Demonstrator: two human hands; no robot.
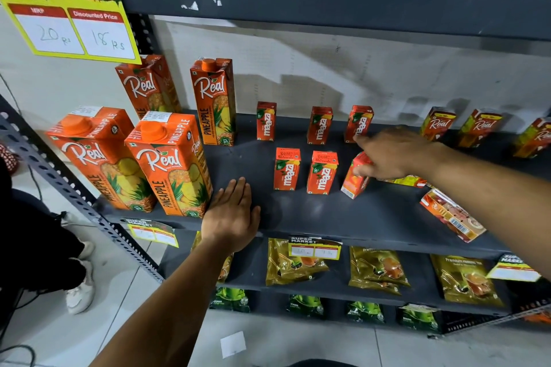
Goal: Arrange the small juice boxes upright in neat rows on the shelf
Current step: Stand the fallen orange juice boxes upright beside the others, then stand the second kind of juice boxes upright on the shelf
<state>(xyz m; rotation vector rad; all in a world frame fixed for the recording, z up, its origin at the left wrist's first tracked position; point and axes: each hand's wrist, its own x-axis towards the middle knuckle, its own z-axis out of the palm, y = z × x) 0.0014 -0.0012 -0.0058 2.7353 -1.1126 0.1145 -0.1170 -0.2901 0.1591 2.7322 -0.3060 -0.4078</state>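
Small red Maaza juice boxes stand on the dark grey shelf (pixel 343 217). Three form a back row (pixel 266 121), (pixel 319 125), (pixel 359 122). Two stand upright in a front row (pixel 286 169), (pixel 322 172). My right hand (pixel 393 153) grips a third front box (pixel 354 180), which is tilted, its base on the shelf. My left hand (pixel 231 214) rests flat and empty on the shelf's front edge. A small Real box (pixel 451 214) lies on its side at the front right, and another flat box (pixel 408 180) lies behind my right wrist.
Tall Real pineapple cartons (pixel 173 164) stand at the shelf's left. Small Real boxes (pixel 438 124) stand at the back right. Tea packets (pixel 378 270) fill the lower shelf. A price sign (pixel 71 30) hangs at upper left. A person's legs and shoe (pixel 80 292) are at left.
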